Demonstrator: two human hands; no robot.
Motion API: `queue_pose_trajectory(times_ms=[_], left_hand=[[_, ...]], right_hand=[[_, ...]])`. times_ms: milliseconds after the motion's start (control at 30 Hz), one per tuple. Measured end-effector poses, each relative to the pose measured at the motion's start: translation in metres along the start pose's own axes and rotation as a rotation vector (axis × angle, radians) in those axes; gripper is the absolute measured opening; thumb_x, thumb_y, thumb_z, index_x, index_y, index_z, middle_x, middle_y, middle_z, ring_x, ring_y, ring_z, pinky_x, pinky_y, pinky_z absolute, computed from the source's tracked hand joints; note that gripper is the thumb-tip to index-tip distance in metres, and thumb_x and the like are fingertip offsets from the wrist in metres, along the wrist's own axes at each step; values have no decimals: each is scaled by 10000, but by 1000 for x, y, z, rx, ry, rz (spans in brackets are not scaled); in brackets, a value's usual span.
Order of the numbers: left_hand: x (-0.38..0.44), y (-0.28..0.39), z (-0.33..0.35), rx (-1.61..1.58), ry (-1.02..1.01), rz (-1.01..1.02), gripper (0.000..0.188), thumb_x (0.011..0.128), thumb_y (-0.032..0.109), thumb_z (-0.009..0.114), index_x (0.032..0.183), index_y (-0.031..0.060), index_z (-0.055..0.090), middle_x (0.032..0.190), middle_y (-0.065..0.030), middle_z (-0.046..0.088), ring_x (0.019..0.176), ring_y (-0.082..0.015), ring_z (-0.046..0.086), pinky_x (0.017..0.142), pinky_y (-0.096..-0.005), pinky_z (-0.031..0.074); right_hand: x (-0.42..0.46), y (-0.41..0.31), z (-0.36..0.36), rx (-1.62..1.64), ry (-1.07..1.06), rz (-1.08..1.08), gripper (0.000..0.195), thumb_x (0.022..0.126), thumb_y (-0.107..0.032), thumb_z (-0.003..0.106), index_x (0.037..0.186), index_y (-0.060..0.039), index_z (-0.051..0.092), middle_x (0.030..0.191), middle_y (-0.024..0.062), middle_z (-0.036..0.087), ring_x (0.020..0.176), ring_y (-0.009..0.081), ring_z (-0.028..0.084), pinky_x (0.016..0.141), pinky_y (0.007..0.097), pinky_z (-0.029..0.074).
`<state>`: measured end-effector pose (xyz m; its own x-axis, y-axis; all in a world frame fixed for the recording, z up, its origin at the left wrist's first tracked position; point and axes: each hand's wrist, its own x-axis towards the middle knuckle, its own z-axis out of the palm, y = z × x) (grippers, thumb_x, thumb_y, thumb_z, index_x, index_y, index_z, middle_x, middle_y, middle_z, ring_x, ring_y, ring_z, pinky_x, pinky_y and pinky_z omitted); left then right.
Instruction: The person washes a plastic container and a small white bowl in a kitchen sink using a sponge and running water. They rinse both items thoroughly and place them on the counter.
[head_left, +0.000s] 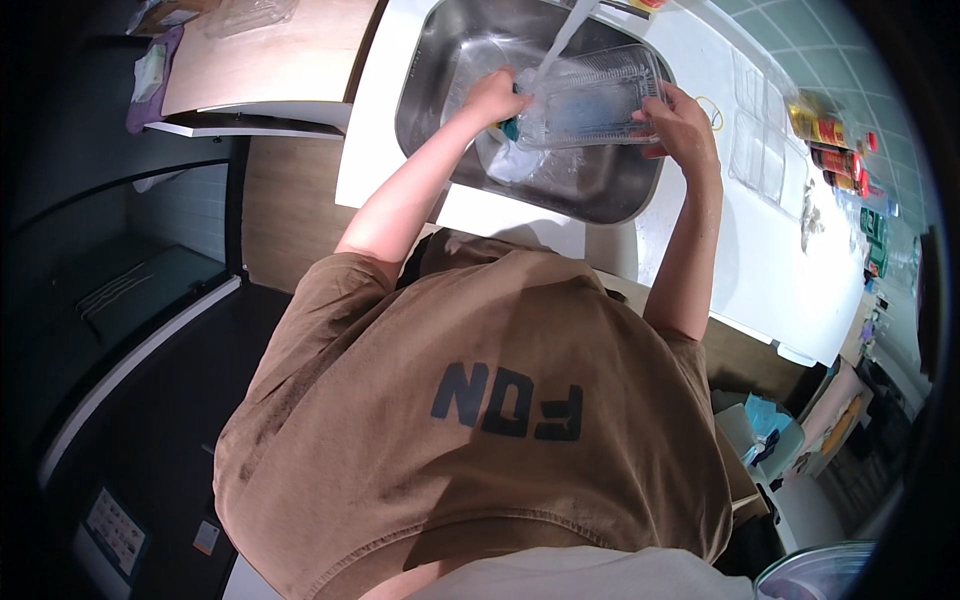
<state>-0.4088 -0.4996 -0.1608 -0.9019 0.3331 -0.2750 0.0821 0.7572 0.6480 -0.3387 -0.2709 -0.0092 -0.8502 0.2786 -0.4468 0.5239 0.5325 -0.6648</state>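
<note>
A clear ribbed plastic container (600, 101) is held tilted over the stainless steel sink (420, 127). My right hand (679, 127) grips its right end, with the thumb and fingers on the rim. At the left end, my left hand (495, 97) is closed on a teal and yellow sponge (510, 129), mostly hidden by the fingers, against the container. A stream of water (568, 34) runs down near the container's left part. Below, a white item (514, 163) lies in the sink, too blurred to name. Something clear (480, 56) shows behind my left hand.
On the white counter (375, 112), to the right of the sink, lie a yellow rubber band (709, 114) and clear plastic trays (761, 135). Several bottles with red caps (832, 133) stand along the tiled wall (810, 49). A wooden-topped cabinet (262, 60) is at left.
</note>
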Motion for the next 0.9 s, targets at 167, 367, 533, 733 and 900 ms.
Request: queue_pose_trajectory(times_ms=[167,367,533,733,900], left_hand=[[5,-18,-7,-644,-202,-150,232,811,177,626,935,-14,577,758,-74,611,683,-132,587,619,-266,477],[-39,23,-98,-742,-226,-151,278,812,127,633,1006,-52,542,645,-17,549,559,-77,523,497,-204,430],[-51,51,-122,-642,12,43,334,782,110,661,1088,3,582,627,-6,536,527,-81,507,497,-218,419],[-52,66,-125,-187,347,289,284,777,213,679,1057,168,661,631,0,579,529,-81,501,555,-256,427],[-29,24,-105,-84,484,119,272,800,287,648,1065,230,661,648,-31,593,607,-142,557,623,-299,454]], right_hand=[[3,19,-4,175,-107,119,417,875,-221,445,1205,29,488,933,155,652,710,260,674,524,306,547],[12,66,28,332,-440,209,389,915,-240,446,1198,28,440,937,191,633,600,218,650,430,260,502],[39,73,86,453,-579,200,254,903,-148,475,1079,34,493,991,194,621,737,271,660,517,326,554],[64,78,125,702,-332,11,364,859,-182,606,1155,8,511,1044,108,596,899,222,614,732,367,548],[62,75,98,476,20,-111,372,823,-93,629,1178,-46,528,1008,68,610,814,126,596,631,286,548]])
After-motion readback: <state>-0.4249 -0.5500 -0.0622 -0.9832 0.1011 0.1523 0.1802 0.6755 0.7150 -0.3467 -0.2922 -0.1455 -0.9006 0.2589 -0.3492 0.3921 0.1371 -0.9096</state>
